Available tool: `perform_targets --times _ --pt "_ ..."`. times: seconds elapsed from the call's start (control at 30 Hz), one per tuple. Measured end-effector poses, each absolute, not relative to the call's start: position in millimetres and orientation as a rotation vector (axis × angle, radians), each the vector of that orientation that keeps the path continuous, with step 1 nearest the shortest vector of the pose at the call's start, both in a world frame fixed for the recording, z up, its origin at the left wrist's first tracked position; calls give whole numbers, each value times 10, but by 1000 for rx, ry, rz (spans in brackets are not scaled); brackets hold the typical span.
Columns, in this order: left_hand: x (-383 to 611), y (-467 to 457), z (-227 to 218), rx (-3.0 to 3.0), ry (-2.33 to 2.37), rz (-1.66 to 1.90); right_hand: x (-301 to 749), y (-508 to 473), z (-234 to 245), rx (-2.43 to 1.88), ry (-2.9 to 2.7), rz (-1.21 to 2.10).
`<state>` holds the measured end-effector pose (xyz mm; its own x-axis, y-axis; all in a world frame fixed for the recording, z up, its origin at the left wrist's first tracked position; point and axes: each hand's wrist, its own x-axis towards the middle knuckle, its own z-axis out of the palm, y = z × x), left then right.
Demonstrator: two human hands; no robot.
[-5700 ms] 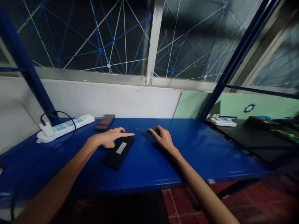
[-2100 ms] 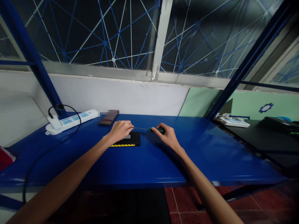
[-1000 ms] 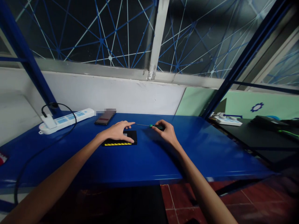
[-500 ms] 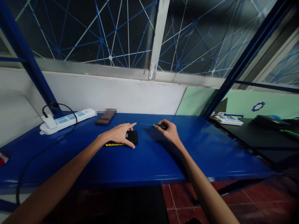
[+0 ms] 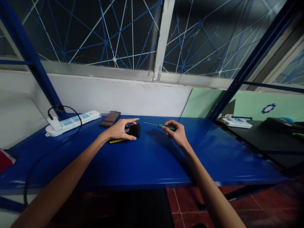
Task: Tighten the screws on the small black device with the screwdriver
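Note:
My left hand (image 5: pixel 118 129) grips a flat black box (image 5: pixel 135 130), thumb along its near side and the index finger stretched out past the far side. A small pale label shows on the box's top, and a yellow-and-black strip (image 5: pixel 118 141) runs along its lower near edge. The box appears tilted, its right end raised; my palm covers its left part. In my right hand (image 5: pixel 176 131) is a screwdriver (image 5: pixel 160 126) with a green and dark handle. Its thin shaft points left, the tip just short of the box and of my left fingertips, apart from both.
Behind my left hand lies a phone (image 5: pixel 110 119) on the blue table (image 5: pixel 152 161). A white power strip (image 5: pixel 73 123) with a plugged-in charger and black cable stands at the left. A red-and-white item (image 5: pixel 6 160) is at the left edge; a dark side table (image 5: pixel 266 136) bears other items.
My left hand has tilted the box up and shifted it slightly. The screwdriver has moved a little to the right with my right hand. The camera view has shifted slightly.

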<state>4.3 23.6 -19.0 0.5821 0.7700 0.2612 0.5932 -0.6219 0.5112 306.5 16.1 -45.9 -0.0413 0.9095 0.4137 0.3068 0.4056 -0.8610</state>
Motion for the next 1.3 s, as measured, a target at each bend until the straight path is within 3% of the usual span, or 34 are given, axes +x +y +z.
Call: perform_targets --times 1.3 --pt "153 167 -232 2577 1093 557 3054 131 -457 -1124 -1806 404"
